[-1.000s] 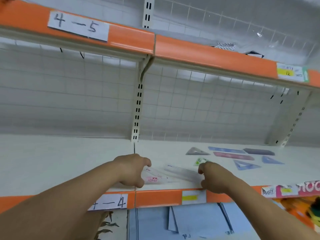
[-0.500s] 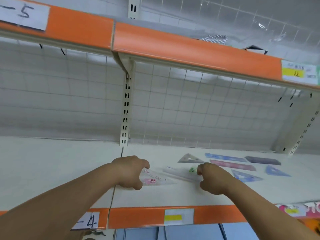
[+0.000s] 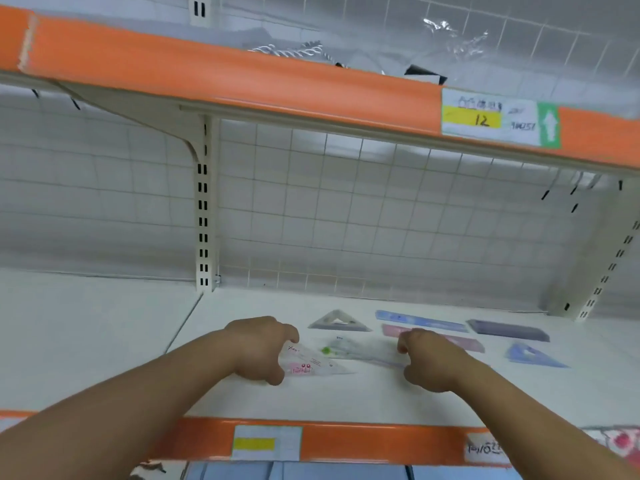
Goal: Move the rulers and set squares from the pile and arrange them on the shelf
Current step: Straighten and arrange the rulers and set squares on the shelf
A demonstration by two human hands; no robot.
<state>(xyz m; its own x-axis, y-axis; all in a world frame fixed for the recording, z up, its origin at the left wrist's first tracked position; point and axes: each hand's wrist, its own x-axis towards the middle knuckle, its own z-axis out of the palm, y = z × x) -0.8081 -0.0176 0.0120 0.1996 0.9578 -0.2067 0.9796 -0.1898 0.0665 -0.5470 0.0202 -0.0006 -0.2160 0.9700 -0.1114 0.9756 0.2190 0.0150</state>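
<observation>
On the white shelf (image 3: pixel 346 400) my left hand (image 3: pixel 259 351) pinches the left corner of a clear set square with pink print (image 3: pixel 315 365), which lies flat. My right hand (image 3: pixel 429 362) curls round the right end of a clear ruler with a green dot (image 3: pixel 360 353), just behind the set square. Farther back lie a grey set square (image 3: pixel 339 322), a blue ruler (image 3: pixel 419 320), a pink ruler (image 3: pixel 464 342) partly hidden by my right hand, a dark purple ruler (image 3: pixel 509 330) and a blue set square (image 3: pixel 533 355).
An orange-edged upper shelf (image 3: pixel 242 77) hangs overhead with a price label (image 3: pixel 498 119). A wire grid back wall (image 3: pixel 381 220) and a slotted upright (image 3: pixel 204 220) close the rear. The shelf's orange front edge (image 3: pixel 363 441) runs below my wrists.
Both hands have slid the clear set square and clear ruler deeper onto the shelf, toward the laid-out pieces. The view has shifted right and closer.
</observation>
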